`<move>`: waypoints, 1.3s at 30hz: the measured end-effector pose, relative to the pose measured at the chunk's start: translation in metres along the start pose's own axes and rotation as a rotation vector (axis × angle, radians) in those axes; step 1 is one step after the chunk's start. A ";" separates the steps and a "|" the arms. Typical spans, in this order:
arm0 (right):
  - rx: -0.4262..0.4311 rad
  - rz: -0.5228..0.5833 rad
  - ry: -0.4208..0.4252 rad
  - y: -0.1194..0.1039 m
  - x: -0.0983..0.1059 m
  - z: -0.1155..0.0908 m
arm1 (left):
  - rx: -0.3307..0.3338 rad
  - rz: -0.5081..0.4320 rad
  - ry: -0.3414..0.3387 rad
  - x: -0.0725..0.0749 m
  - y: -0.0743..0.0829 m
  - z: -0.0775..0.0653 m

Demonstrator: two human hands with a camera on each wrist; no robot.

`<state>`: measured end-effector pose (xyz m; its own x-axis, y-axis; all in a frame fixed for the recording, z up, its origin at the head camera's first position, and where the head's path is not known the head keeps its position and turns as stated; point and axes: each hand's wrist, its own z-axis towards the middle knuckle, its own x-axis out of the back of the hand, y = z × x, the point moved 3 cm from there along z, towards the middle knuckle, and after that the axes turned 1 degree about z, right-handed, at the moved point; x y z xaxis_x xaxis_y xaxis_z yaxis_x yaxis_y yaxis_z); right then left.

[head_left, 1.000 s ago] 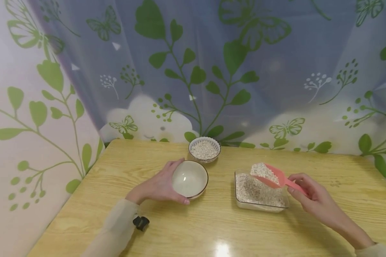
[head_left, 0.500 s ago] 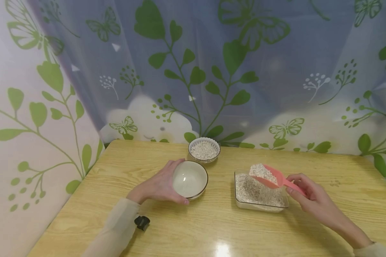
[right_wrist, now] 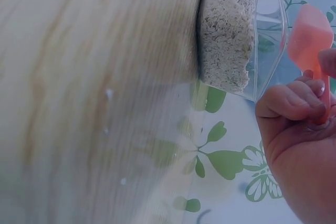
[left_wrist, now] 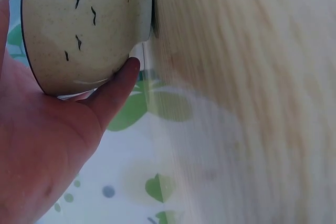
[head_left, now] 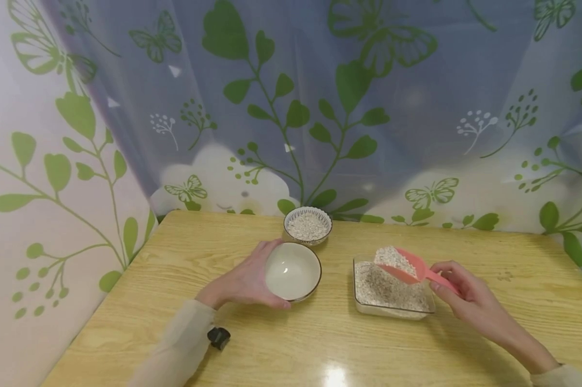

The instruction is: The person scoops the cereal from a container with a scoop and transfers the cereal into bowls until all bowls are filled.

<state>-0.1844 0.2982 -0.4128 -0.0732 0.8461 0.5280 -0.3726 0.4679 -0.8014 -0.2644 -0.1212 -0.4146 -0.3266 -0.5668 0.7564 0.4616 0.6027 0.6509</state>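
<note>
My left hand (head_left: 247, 279) grips the side of a cream bowl (head_left: 293, 271) with a dark rim, thumb at the front and fingers behind. Small dark marks show on the bowl's outer wall (left_wrist: 79, 30) in the left wrist view. With its fingers round the handle, my right hand (head_left: 475, 295) holds a pink scoop (head_left: 419, 267). Oat flakes (head_left: 394, 259) are heaped in the scoop, which hangs level above a clear rectangular container (head_left: 392, 310). More flakes (right_wrist: 226, 30) fill much of that container, seen through its wall in the right wrist view.
Behind the cream bowl stands a patterned fluted bowl (head_left: 309, 226) of flakes. Everything is on a wooden table (head_left: 252, 344). A leaf-patterned curtain (head_left: 407, 134) hangs along the table's back edge. A small black clip (head_left: 219, 338) is at the left sleeve.
My left hand has shifted the cream bowl slightly to the right. The right hand and loaded scoop have barely moved, drifting a touch leftward.
</note>
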 end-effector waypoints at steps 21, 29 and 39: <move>0.065 -0.013 0.000 -0.016 -0.010 0.008 | 0.025 -0.069 -0.074 -0.027 0.018 0.013; 0.091 -0.053 -0.015 -0.025 -0.019 0.016 | 0.015 -0.173 -0.096 -0.029 0.013 0.017; 0.069 -0.069 -0.089 -0.041 -0.028 0.030 | 0.005 -0.198 -0.097 -0.029 0.013 0.017</move>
<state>-0.1947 0.2480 -0.3866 -0.1254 0.7850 0.6067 -0.4419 0.5033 -0.7425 -0.2635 -0.0877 -0.4269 -0.4883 -0.6181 0.6160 0.3767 0.4874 0.7877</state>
